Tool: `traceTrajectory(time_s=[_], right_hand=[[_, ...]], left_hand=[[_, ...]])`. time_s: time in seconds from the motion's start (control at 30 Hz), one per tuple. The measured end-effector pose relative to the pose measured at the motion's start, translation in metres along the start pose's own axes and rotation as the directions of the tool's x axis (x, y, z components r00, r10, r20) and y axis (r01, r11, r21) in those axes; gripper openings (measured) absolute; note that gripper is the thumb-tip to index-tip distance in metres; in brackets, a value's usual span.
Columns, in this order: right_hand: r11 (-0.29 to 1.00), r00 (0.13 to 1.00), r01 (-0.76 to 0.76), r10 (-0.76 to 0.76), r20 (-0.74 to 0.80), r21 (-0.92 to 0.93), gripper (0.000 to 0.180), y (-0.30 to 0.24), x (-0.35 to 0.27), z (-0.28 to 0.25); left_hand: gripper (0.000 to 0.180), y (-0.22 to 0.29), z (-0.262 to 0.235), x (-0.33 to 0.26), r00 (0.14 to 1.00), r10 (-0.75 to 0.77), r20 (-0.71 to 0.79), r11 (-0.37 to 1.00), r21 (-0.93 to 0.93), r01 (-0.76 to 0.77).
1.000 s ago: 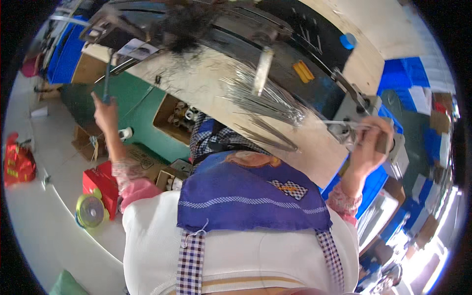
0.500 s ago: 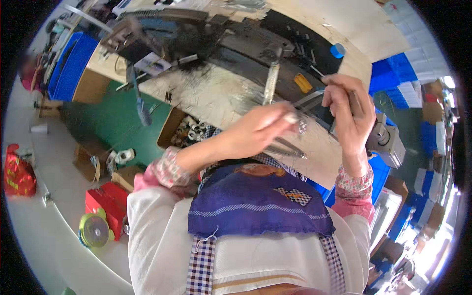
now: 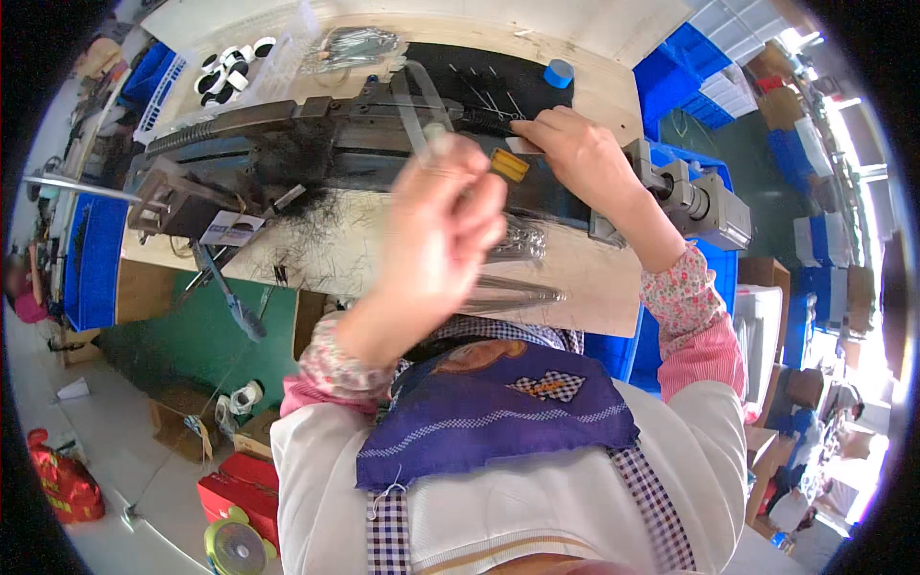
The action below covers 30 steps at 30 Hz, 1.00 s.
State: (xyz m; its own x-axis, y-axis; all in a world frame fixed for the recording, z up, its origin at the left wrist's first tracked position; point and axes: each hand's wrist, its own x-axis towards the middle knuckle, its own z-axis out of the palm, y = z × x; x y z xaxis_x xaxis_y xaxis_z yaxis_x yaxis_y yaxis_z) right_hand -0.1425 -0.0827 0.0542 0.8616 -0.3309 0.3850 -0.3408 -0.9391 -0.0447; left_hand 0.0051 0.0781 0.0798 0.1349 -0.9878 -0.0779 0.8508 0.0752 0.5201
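Pinching a clear strip (image 3: 419, 107), the left hand (image 3: 441, 225) has risen higher.

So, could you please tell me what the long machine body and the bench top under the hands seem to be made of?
The machine body looks like dark metal with a dull, worn finish: grey, hard-edged bars and a bolted block. The bench top looks like pale bare wood or board, matt and scuffed, with dark fibres strewn on it. The right hand rests on the machine; the left hand is raised above the bench, blurred.
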Motion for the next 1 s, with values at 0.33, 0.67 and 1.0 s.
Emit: traceTrajectory(time_s=[0.33, 0.67, 1.0], right_hand=[[0.99, 0.984, -0.133, 0.138, 0.111, -0.045, 0.016, 0.03, 0.047, 0.02], [0.922, 0.981, -0.119, 0.053, 0.184, 0.368, 0.019, 0.044, 0.011, -0.018], [0.876, 0.986, 0.08, 0.001, -0.167, 0.476, 0.014, 0.012, 0.047, 0.023]], left_hand=[[0.022, 0.028, -0.063, -0.028, 0.977, 0.196, 0.087, 0.355, 0.922, -0.153], [0.018, -0.029, -0.049, 0.107, 0.964, -0.041, 0.263, 0.008, 0.965, -0.263], [0.015, 0.043, -0.051, 0.075, 0.39, 0.197, 0.899, -0.851, 0.355, -0.388]])
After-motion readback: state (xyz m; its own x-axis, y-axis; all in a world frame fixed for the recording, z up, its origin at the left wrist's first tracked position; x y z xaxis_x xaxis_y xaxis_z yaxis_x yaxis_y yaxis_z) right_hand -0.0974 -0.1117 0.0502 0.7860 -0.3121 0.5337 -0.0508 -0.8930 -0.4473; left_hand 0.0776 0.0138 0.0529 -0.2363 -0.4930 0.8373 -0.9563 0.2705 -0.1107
